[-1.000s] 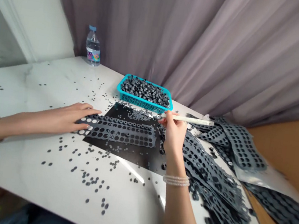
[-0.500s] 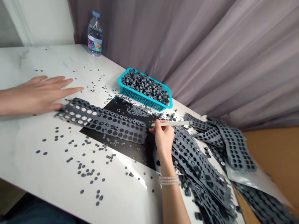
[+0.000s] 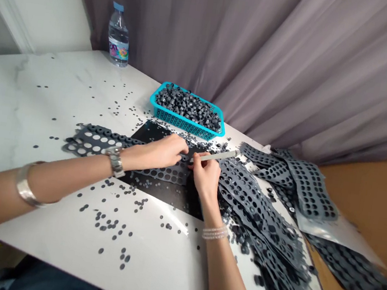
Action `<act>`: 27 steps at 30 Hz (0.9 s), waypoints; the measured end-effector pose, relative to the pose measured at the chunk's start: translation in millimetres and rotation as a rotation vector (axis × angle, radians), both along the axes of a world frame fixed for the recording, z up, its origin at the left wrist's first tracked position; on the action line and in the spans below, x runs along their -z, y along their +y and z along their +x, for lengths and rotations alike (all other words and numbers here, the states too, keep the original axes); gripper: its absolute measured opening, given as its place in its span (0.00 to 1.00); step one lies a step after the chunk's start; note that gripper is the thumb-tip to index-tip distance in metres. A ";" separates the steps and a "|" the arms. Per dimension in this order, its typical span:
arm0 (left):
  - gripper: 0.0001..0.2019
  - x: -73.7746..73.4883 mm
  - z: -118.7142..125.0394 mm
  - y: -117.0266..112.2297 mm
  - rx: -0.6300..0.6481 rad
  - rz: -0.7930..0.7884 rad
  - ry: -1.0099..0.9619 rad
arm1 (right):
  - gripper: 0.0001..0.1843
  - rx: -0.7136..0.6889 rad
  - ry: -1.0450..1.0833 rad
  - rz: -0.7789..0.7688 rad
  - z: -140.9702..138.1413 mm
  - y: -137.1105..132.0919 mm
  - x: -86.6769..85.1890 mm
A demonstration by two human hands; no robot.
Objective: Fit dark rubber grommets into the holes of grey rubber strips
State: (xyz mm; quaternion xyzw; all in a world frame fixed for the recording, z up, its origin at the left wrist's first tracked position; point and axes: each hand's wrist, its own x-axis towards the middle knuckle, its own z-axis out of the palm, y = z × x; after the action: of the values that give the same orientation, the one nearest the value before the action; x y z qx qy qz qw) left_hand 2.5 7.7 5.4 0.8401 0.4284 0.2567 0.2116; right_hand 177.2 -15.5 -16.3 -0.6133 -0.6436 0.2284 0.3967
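Note:
A grey perforated rubber strip (image 3: 171, 175) lies across a black mat (image 3: 148, 131), its round holes in rows. My left hand (image 3: 166, 150) reaches over the strip with its fingers curled down at the strip's right end; what is between the fingertips, if anything, is hidden. Close beside it, my right hand (image 3: 206, 173) is closed around a thin pale pen-like stick (image 3: 220, 156). The stick slants up to the right, and its lower tip is near the strip's end and my left fingertips.
Behind the mat stands a turquoise basket (image 3: 185, 124) full of small dark rubber pieces. More perforated strips (image 3: 260, 207) are heaped on the right. Small dark discs (image 3: 110, 222) are scattered over the white table (image 3: 68, 242). A water bottle (image 3: 119, 38) stands at the back left.
My left hand has moved right, from lying spread at the strip's left end to curled beside my right hand. My right hand still holds the stick in nearly the same place.

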 end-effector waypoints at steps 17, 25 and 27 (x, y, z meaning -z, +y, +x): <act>0.07 6.7 17.4 0.5 -0.160 -0.058 -0.164 | 0.11 -0.014 -0.161 0.088 -11.5 -4.4 -5.6; 0.03 -5.7 -19.9 -0.3 -0.272 -0.830 -1.128 | 0.13 0.056 -0.032 0.040 -5.7 -3.6 -4.8; 0.04 -6.0 -21.5 -4.4 -0.260 -0.970 -1.205 | 0.14 0.099 0.002 0.064 -2.6 -4.5 -5.5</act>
State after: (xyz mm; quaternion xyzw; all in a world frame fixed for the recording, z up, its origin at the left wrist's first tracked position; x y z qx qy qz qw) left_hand -19.0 3.4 11.4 0.3128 0.3990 0.4752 0.7191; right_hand 174.6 -20.0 -10.8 -0.6313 -0.6188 0.1886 0.4277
